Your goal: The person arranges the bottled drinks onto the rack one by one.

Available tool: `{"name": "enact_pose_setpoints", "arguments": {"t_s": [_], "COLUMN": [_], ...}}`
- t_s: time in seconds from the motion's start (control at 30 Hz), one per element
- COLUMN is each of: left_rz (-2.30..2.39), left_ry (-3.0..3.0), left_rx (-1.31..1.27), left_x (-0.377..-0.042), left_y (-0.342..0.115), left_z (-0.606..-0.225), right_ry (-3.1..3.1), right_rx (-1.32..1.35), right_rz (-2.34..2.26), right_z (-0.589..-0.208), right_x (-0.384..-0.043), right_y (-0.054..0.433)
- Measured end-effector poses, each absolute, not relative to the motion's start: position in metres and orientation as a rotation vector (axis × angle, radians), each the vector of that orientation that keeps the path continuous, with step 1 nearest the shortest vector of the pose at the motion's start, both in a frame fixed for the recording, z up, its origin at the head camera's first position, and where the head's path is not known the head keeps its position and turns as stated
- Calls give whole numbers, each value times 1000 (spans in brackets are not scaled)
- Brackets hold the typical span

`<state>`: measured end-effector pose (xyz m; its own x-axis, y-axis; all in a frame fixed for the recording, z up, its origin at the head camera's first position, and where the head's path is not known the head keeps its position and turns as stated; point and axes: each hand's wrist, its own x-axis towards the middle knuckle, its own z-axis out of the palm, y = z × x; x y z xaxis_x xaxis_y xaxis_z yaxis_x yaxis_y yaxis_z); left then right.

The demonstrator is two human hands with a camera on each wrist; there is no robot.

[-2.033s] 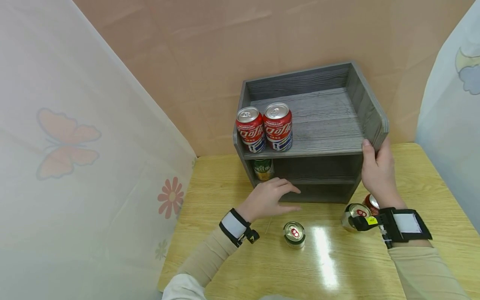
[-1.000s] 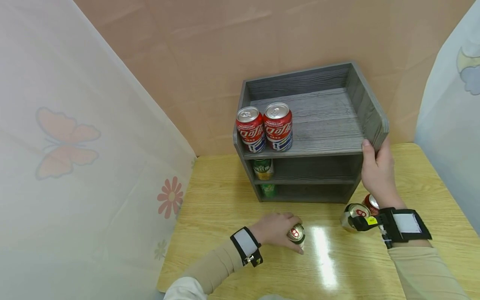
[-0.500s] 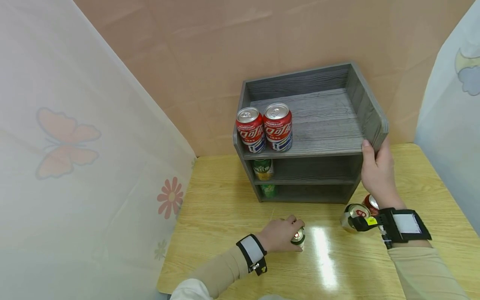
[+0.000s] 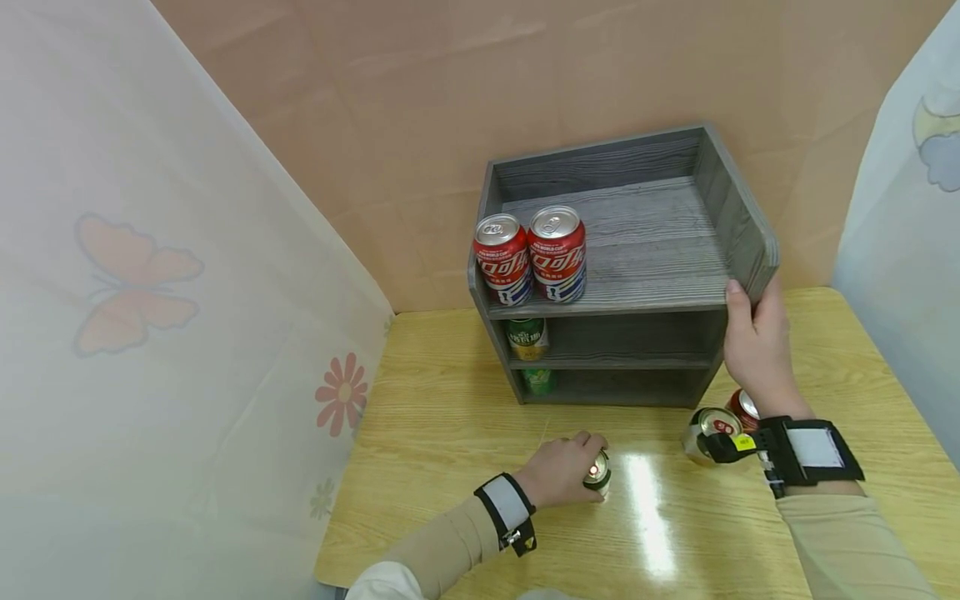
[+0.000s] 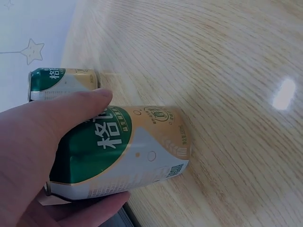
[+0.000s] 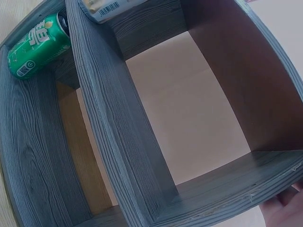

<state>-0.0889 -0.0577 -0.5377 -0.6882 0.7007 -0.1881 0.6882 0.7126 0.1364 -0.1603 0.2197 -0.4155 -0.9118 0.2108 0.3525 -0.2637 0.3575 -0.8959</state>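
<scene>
My left hand (image 4: 558, 472) grips a green, white and gold drink can (image 5: 142, 151) on the table, its thumb and fingers on opposite sides of the can. My right hand (image 4: 757, 350) holds the right side panel of a grey wooden shelf (image 4: 645, 242). Two red cola cans, a left one (image 4: 502, 262) and a right one (image 4: 557, 258), stand side by side at the top level's left end. Below them, a green-and-gold can (image 4: 527, 337) sits on the middle level. A green can (image 6: 40, 45) stands at the left of the bottom level.
Near my right wrist, a gold-topped can (image 4: 712, 429) and a red can (image 4: 744, 407) stand on the wooden table (image 4: 435, 375), partly covered by the wrist strap and hand. A peach cloth (image 4: 420, 125) hangs behind the shelf, with white printed cloths at both sides.
My left hand has come down from in front of the shelf's lower left and taken hold of the table can, which has shifted slightly right. My right hand stays on the shelf.
</scene>
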Motion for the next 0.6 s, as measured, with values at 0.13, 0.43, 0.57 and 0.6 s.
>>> {"name": "enact_pose_setpoints", "arguments": {"t_s": [0.13, 0.43, 0.57, 0.6], "left_rz": [137, 196, 237, 250], "left_ry": [2690, 2677, 2656, 2652], "left_rx": [1096, 1147, 1173, 1174], "left_x": [-89, -90, -91, -92], "left_y": [-58, -62, -62, -63], "left_z": [-539, -542, -539, -538], "right_ry": [-2218, -2224, -2217, -2215], "right_rx": [36, 17, 21, 23], "right_rz": [1578, 1573, 1574, 1575], "right_z": [-417, -417, -417, -417], "right_x": [-160, -161, -161, -161], "right_y": [220, 219, 219, 219]}}
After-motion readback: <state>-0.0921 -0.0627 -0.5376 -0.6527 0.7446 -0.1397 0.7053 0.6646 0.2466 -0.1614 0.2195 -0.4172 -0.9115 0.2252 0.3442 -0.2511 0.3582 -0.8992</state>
